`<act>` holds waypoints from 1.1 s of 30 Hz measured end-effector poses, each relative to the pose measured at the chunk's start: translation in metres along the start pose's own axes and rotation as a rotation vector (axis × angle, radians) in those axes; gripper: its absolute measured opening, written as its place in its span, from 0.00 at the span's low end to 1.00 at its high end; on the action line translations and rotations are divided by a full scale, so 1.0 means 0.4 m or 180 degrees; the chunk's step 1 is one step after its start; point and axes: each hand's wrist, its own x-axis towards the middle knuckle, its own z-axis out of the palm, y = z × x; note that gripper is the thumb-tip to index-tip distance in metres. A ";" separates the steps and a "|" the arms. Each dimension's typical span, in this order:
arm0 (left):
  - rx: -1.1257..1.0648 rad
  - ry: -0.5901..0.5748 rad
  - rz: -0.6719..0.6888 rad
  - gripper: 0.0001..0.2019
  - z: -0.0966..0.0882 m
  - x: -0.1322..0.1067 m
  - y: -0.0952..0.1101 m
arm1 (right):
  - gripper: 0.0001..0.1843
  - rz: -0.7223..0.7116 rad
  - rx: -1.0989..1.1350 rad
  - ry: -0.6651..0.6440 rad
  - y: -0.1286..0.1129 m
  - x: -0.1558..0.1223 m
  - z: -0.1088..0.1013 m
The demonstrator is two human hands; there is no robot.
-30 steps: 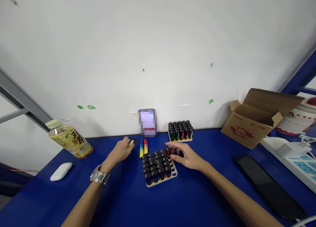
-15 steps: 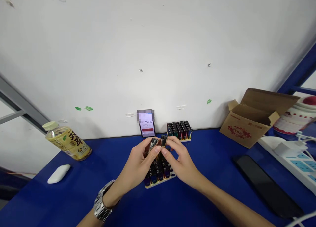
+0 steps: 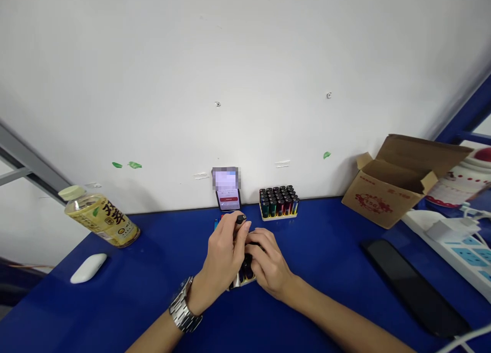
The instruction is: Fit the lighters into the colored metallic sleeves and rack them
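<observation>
My left hand [image 3: 223, 256], a metal watch on its wrist, is closed round a lighter [image 3: 240, 220] whose black top sticks up above the fingers. My right hand [image 3: 267, 266] lies curled over the near tray of lighters [image 3: 242, 277], fingers bent down onto the black tops; whether it grips one is hidden. Both hands cover most of that tray. A second tray full of lighters [image 3: 279, 201] stands behind by the wall. A phone [image 3: 228, 195] leans on the wall just past my left hand.
A tea bottle [image 3: 98, 216] and a white mouse [image 3: 88, 267] lie at the left. An open cardboard box [image 3: 403, 180] sits at the right, with a black flat slab [image 3: 414, 288] and a white power strip [image 3: 460, 256] nearer the right edge.
Both hands, raised together with lighters half a second ago, have come down onto the near tray. My left hand still holds a lighter; my right now presses among the tray's lighters.
</observation>
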 end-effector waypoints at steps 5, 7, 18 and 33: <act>0.0038 -0.0028 -0.0075 0.04 0.000 0.003 -0.007 | 0.16 0.0050 -0.0084 -0.0105 -0.001 -0.003 -0.005; -0.0024 -0.0088 -0.0243 0.04 -0.001 0.005 -0.007 | 0.15 0.0035 -0.0072 -0.0139 -0.008 0.000 -0.011; -0.0661 0.0151 -0.1099 0.10 -0.009 0.014 -0.009 | 0.11 -0.0503 -0.0671 -0.0072 -0.023 0.008 -0.006; -0.1447 0.0259 -0.1121 0.09 -0.026 0.026 -0.019 | 0.08 0.2365 0.1875 0.1234 0.068 0.034 -0.040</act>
